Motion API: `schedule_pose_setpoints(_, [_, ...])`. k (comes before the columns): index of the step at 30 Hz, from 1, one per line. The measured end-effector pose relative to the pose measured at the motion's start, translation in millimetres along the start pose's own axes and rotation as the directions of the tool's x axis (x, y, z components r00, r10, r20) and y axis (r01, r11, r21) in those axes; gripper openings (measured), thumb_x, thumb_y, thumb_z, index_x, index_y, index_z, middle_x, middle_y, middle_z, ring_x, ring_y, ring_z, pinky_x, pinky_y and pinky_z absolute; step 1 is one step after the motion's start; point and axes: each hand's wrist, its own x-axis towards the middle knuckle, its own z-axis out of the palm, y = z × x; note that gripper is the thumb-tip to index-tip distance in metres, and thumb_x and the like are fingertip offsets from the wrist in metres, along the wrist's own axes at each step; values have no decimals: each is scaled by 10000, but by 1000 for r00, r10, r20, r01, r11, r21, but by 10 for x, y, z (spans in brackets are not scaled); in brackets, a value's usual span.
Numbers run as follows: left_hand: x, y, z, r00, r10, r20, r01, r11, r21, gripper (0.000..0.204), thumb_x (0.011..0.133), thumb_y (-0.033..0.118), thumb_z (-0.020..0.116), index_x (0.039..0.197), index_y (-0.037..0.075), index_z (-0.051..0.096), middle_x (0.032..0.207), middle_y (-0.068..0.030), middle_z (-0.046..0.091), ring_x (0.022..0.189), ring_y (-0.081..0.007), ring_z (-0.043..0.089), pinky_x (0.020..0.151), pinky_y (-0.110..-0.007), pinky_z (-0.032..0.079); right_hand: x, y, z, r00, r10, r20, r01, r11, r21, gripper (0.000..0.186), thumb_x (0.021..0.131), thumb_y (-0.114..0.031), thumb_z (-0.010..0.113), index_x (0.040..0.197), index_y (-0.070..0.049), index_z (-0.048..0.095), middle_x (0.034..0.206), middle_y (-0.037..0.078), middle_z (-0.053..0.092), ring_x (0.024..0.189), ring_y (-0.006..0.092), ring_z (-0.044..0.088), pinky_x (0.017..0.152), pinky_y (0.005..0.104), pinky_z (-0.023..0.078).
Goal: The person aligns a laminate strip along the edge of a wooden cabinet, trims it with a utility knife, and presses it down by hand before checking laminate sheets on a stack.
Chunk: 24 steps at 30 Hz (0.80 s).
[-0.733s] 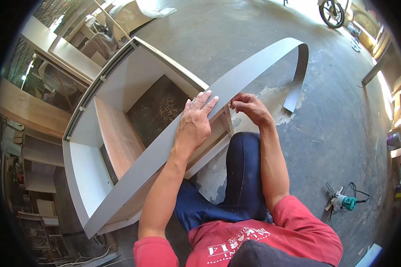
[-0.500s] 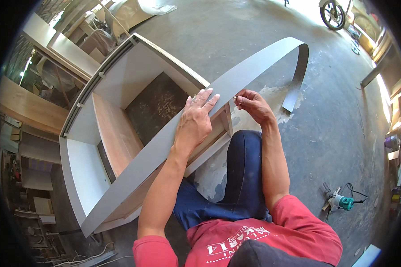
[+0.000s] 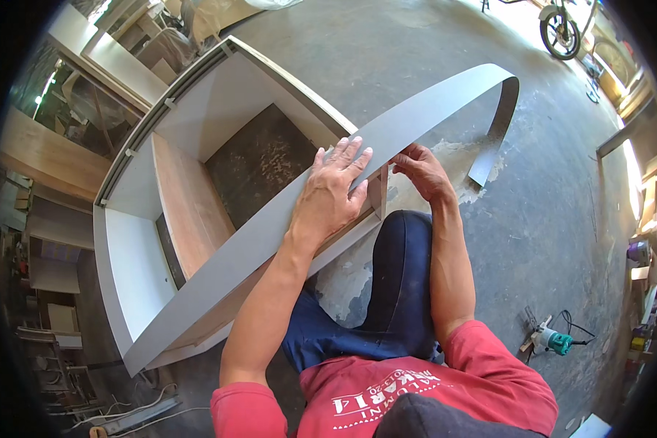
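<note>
A long grey laminate strip [image 3: 226, 263] lies along the near edge of an open wooden cabinet carcass [image 3: 128, 171]. Its far end runs past the cabinet corner, arches up and curls back down toward the floor. My left hand [image 3: 332, 191] rests on top of the strip, palm down with fingers spread, near that corner. My right hand [image 3: 425, 174] is closed in a pinch at the strip's lower edge, just beyond the corner. Its fingertips are partly tucked under the strip, so what they hold is hidden. A brown wooden panel [image 3: 190, 197] stands inside the cabinet.
On the floor at the lower right lies a teal corded power tool [image 3: 555, 341]. A wheel [image 3: 560, 33] stands at the upper right. Wooden boards [image 3: 58, 157] and stacked pieces line the left side. My bent knee [image 3: 401, 233] is close beside the cabinet.
My right hand has brought its fingertips up under the strip's edge; the small pale thing seen between them earlier is now hidden. My left hand stays flat on the strip. The view has shifted slightly.
</note>
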Motion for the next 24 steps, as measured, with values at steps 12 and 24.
schedule_pose_setpoints(12, [0, -3, -9, 1000, 9, 1, -9, 1000, 10, 507, 876, 174, 588, 1377, 109, 543, 1482, -137, 446, 1393, -329, 382, 1160, -521, 247, 233, 59, 395, 951, -122, -285, 115, 992, -41, 322, 826, -130, 729, 1103, 9, 642, 998, 71, 669, 900, 165, 612, 796, 326, 496])
schedule_pose_setpoints(24, [-9, -19, -1, 1000, 14, -4, -14, 1000, 3, 507, 876, 175, 592, 1377, 112, 543, 1486, -136, 441, 1400, -323, 373, 1163, -514, 244, 88, 102, 33, 996, -16, -88, 18, 999, 30, 226, 837, -133, 720, 1003, 18, 687, 902, 59, 684, 827, 134, 598, 750, 281, 462])
